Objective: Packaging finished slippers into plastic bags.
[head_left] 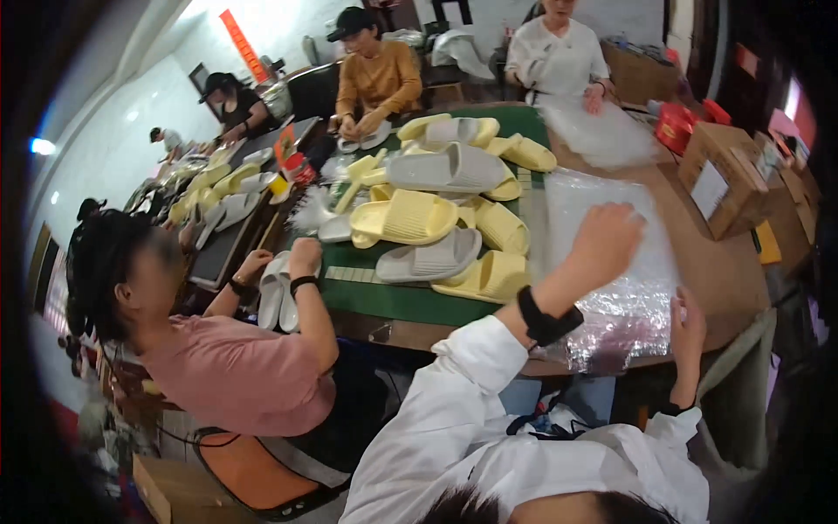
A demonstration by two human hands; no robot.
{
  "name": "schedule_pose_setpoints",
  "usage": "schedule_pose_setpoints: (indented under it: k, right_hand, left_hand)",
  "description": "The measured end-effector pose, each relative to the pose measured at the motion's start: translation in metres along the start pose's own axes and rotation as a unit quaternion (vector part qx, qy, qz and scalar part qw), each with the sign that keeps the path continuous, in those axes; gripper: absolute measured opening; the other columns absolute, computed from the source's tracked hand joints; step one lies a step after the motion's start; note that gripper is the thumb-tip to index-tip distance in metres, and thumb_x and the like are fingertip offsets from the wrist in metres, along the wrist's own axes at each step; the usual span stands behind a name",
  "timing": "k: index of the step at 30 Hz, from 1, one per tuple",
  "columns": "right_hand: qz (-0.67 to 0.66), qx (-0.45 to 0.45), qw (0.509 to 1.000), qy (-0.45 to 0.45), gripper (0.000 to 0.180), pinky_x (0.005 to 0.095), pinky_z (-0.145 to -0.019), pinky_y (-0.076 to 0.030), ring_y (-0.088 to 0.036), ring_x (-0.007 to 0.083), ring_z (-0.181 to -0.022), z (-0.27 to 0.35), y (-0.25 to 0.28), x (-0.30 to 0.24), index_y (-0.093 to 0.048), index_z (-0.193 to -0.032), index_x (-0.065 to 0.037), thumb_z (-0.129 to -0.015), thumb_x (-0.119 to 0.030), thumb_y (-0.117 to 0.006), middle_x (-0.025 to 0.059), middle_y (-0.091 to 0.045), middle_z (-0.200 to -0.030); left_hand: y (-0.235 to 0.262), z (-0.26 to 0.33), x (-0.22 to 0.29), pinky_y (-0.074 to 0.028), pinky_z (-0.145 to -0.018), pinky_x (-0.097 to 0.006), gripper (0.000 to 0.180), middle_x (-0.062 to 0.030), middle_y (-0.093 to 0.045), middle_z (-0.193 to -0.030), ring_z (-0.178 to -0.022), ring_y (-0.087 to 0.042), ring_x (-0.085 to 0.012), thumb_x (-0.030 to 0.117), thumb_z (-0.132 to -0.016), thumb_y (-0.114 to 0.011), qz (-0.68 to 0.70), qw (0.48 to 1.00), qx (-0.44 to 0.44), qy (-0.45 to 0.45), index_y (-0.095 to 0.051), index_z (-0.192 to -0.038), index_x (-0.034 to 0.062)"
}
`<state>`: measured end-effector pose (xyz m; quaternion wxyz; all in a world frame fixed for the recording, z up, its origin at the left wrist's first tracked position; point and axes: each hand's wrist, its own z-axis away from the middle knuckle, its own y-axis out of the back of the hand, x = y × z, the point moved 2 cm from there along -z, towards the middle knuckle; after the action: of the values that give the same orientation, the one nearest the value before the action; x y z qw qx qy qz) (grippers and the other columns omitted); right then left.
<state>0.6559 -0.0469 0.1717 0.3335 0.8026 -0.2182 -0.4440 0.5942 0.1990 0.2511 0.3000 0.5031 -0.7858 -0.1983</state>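
Note:
A sheet-like stack of clear plastic bags [602,301] lies on the table in front of me, glossy and crinkled at its near end. Above its middle is my left hand [607,244], blurred by motion, with its fingers bent; I cannot make out anything in it. At the right near edge of the plastic, my right hand [688,321] has its fingers closed on the bag's edge. Left of the plastic is a pile of yellow slippers [404,217] and grey slippers [436,256], apart from both hands.
Green matting [358,301] lies under the slippers. On the left a person in pink [236,371] handles white slippers [279,293]. Two people work across the table, one beside more clear plastic [598,131]. A cardboard box [724,179] and a red object [676,129] stand at right.

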Motion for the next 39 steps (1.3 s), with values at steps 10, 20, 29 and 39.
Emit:
schedule_pose_setpoints:
  k: [10, 20, 29, 39]
  right_hand:
    - [-0.012, -0.232, 0.951, 0.203, 0.032, 0.0390, -0.082, -0.048, -0.061, 0.0329, -0.094, -0.031, -0.091, -0.104, -0.062, -0.108, -0.004, -0.085, -0.025, -0.062, 0.0158, -0.064, -0.103]
    - [-0.162, -0.438, 0.859, 0.209, 0.035, 0.0313, -0.074, -0.050, -0.063, 0.0196, -0.081, -0.100, -0.159, -0.198, -0.060, -0.109, -0.002, -0.089, -0.030, -0.058, 0.0112, -0.066, -0.089]
    - [-0.483, -0.562, 0.661, -0.117, 0.049, 0.0302, -0.073, -0.050, -0.061, 0.0199, -0.088, -0.101, -0.216, -0.284, -0.041, -0.128, -0.009, -0.094, -0.044, -0.047, 0.0099, -0.057, -0.112]
    - [-0.704, -0.173, 0.687, -0.048, 0.057, 0.0358, -0.090, -0.048, -0.057, 0.0228, -0.103, -0.140, -0.138, -0.254, -0.036, -0.128, -0.005, -0.077, 0.001, -0.059, 0.0123, -0.053, -0.115]
  left_hand:
    - [0.173, 0.098, -0.229, -0.027, -0.101, -0.059, 0.063, -0.0208, -0.024, -0.147, -0.131, -0.029, -0.0428, 0.038, -0.079, -0.063, -0.418, 0.769, 0.005, 0.484, -0.044, -0.134, 0.0142]
    - [0.195, 0.138, -0.328, -0.048, -0.080, -0.041, 0.045, -0.0227, -0.063, -0.102, -0.091, -0.063, -0.0322, 0.019, -0.075, -0.062, -0.065, 0.852, 0.168, 0.491, -0.059, -0.117, 0.0024]
    - [0.180, 0.082, -0.219, -0.056, -0.050, -0.027, 0.053, -0.0186, -0.048, -0.121, -0.086, -0.062, -0.0216, -0.001, -0.081, -0.046, 0.236, 0.825, 0.250, 0.449, -0.039, -0.133, 0.0043]
    - [0.074, 0.074, -0.076, -0.046, -0.082, -0.029, 0.049, -0.0180, -0.031, -0.139, -0.109, -0.047, -0.0205, 0.006, -0.086, -0.056, 0.241, 0.926, 0.223, 0.189, -0.035, -0.129, 0.0016]
